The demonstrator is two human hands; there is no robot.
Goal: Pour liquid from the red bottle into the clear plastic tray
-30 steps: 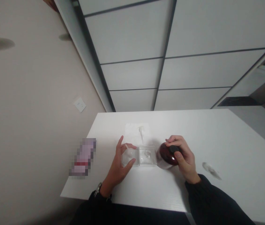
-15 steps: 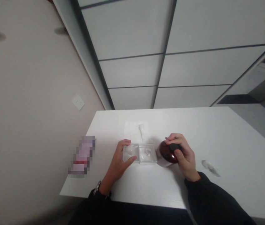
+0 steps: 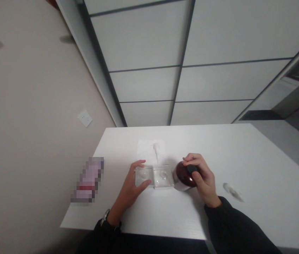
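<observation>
My left hand [image 3: 131, 183] spans the left half of a clear plastic box [image 3: 163, 182], thumb on the near side and fingers on the far side. Two square halves lie side by side, and small round clear shapes show in both. Close to the right half is a dark red-brown bottle [image 3: 182, 173] with a black cap [image 3: 191, 169] and a paler lower part. The fingers of my right hand [image 3: 203, 178] curl around its top, with the thumb by the cap. Whether the bottle rests on the table is unclear.
Behind the box, a thin white sheet [image 3: 142, 148] carries a small white object [image 3: 156, 148] with a narrow stem. A crumpled translucent piece [image 3: 232, 192] lies on the right of the white table [image 3: 165, 218]. A pixelated pinkish item [image 3: 88, 180] sits at the left edge.
The camera view has shifted slightly, so everything appears a little lower and further left. Both hands keep the same hold, and the box and bottle stay side by side.
</observation>
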